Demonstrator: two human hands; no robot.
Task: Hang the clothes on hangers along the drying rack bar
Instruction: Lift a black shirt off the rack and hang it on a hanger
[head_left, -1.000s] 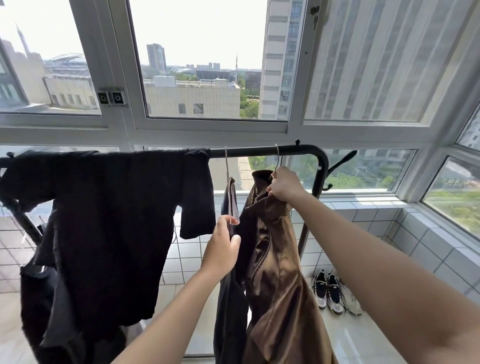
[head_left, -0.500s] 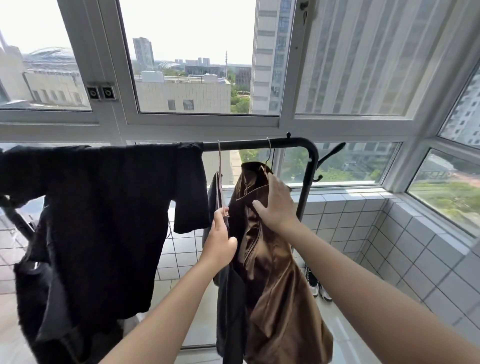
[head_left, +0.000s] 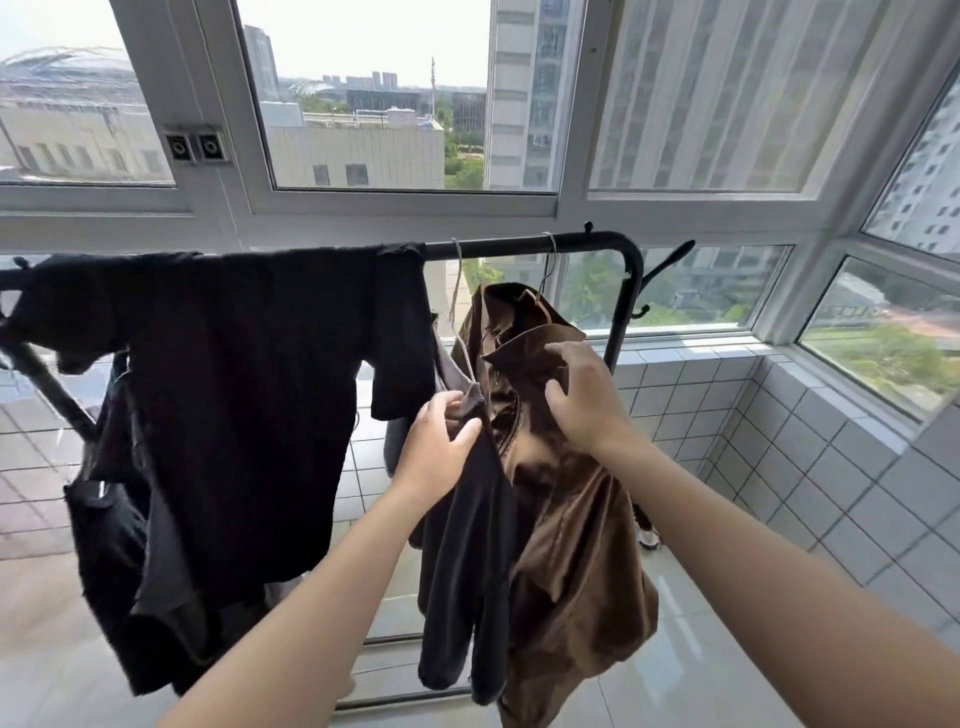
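Note:
A black drying rack bar (head_left: 498, 250) runs across the middle of the view. A brown jacket (head_left: 566, 519) hangs from it on a metal hanger whose hook (head_left: 549, 260) sits near the bar's right end. Left of it a dark grey garment (head_left: 467, 561) hangs on a second hanger (head_left: 457, 291). My left hand (head_left: 436, 452) pinches the grey garment's upper edge. My right hand (head_left: 582, 400) rests with spread fingers on the jacket's collar. A black T-shirt (head_left: 234, 395) lies draped straight over the bar at the left.
White-framed windows (head_left: 415, 202) stand close behind the rack. A tiled ledge and wall (head_left: 810, 467) close off the right side. More dark clothes (head_left: 109, 519) hang low at the left. A shoe (head_left: 648, 538) lies on the glossy floor behind the jacket.
My right hand has come down from the hanger hook to the jacket's collar. My left hand has stayed on the grey garment. The view has moved closer to the rack.

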